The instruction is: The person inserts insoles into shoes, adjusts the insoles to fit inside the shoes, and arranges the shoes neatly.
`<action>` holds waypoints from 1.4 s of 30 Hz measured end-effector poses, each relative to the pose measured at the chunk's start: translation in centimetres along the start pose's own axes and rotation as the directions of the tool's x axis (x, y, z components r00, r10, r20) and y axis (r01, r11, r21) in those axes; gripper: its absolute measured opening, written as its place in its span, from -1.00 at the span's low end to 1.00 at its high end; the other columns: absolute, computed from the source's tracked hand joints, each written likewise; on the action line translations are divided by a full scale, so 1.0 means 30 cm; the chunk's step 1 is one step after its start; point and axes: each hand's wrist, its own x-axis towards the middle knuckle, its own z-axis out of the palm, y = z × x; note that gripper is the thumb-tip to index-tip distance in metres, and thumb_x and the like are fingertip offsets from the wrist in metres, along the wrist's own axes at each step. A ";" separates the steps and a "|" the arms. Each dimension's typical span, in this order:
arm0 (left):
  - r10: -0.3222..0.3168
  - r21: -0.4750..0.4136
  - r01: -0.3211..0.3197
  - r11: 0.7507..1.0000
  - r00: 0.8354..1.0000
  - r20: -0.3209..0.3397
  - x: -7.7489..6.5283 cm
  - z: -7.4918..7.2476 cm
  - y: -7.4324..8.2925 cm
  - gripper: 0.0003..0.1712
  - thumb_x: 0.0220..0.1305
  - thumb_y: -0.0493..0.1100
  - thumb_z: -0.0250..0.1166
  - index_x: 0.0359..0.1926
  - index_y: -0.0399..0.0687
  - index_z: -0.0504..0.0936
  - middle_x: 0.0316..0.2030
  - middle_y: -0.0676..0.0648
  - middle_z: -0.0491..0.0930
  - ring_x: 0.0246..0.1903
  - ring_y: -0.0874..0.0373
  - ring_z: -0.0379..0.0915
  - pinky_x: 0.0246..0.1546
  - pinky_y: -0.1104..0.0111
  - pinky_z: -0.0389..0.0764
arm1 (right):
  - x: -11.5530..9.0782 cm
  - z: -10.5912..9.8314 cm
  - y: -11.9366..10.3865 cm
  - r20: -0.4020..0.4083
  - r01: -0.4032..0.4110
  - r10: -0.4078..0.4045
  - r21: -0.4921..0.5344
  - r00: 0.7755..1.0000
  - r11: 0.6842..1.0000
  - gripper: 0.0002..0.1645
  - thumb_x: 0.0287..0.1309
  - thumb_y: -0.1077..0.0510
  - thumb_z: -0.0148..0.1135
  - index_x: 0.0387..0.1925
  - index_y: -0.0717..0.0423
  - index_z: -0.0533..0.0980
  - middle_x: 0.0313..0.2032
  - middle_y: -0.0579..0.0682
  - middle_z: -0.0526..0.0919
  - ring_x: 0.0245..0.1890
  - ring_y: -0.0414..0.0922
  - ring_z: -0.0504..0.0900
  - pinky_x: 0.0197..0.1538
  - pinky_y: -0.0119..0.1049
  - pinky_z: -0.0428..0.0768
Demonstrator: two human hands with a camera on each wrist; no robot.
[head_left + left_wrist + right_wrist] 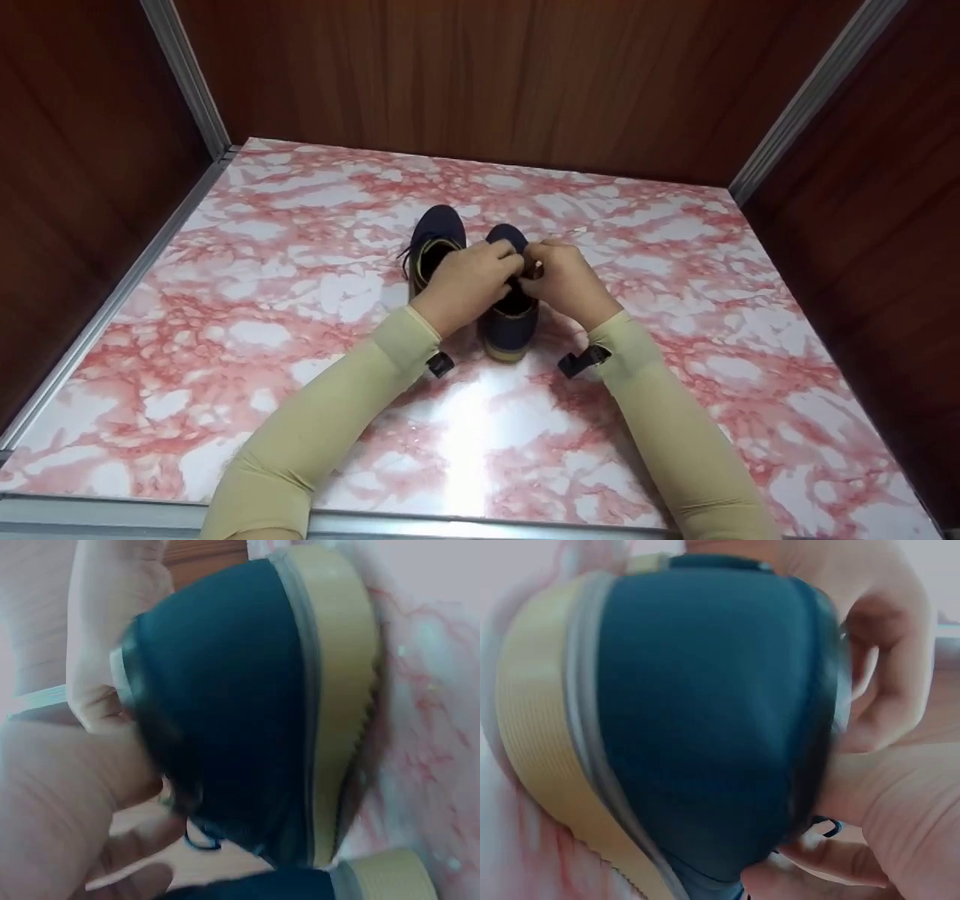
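Two dark navy lace-up shoes with tan soles stand side by side on the table, toes facing away from me. My left hand point(472, 277) and right hand point(566, 281) meet over the lacing of the right-side shoe point(510, 334), fingers curled and pinching its shoelace. A dark lace loop point(829, 825) shows beside the right fingers in the right wrist view. The fingertips are partly hidden behind the shoe's collar in both wrist views. Just left of my left hand is the other shoe point(439, 223), its lace hanging over its outer side.
The tabletop point(300, 300) has a red-and-white marbled pattern. Dark wood panels point(465, 75) with metal corner rails enclose the back and sides. A metal edge point(97, 514) runs along the front.
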 end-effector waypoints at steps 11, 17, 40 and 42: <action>-0.030 0.079 0.034 0.996 0.998 -0.049 0.067 0.028 0.001 -0.86 0.58 -0.17 0.29 -0.06 -0.01 0.79 -0.14 -0.13 0.77 -0.10 -0.11 0.71 -0.04 0.10 0.79 | 0.014 -0.044 0.003 0.194 -0.194 0.168 0.124 0.966 0.973 -0.67 0.10 0.25 0.59 -0.10 0.12 0.68 -0.21 0.06 0.75 -0.21 -0.05 0.65 -0.16 -0.23 0.61; -0.169 -0.195 0.169 0.966 0.985 0.019 0.079 0.014 -0.054 -0.91 0.49 -0.15 0.42 -0.17 -0.03 0.66 -0.19 -0.09 0.75 -0.12 -0.07 0.76 -0.03 0.03 0.74 | 0.001 -0.056 0.020 0.243 -0.208 0.192 0.039 0.951 0.977 -0.74 0.17 0.31 0.45 -0.14 0.11 0.56 -0.35 -0.02 0.62 -0.35 -0.09 0.55 -0.25 -0.25 0.53; -0.145 -0.234 0.132 0.963 0.989 -0.041 0.060 0.021 -0.049 -0.93 0.50 -0.23 0.37 -0.14 -0.15 0.65 -0.21 -0.19 0.74 -0.13 -0.12 0.76 -0.09 0.04 0.75 | -0.023 0.098 -0.061 -0.170 -0.018 -0.035 -0.303 0.985 0.953 -0.68 0.47 0.16 0.33 0.12 0.24 0.55 -0.08 0.19 0.61 -0.31 0.20 0.75 -0.22 0.10 0.77; -0.136 -0.230 0.124 0.965 0.990 -0.036 0.061 0.019 -0.052 -0.93 0.48 -0.26 0.37 -0.12 -0.17 0.65 -0.18 -0.21 0.74 -0.12 -0.14 0.76 -0.08 0.04 0.75 | -0.015 0.099 -0.060 -0.202 -0.003 -0.068 -0.331 0.977 0.944 -0.73 0.47 0.17 0.35 0.06 0.24 0.57 -0.11 0.18 0.62 -0.33 0.20 0.75 -0.24 0.10 0.77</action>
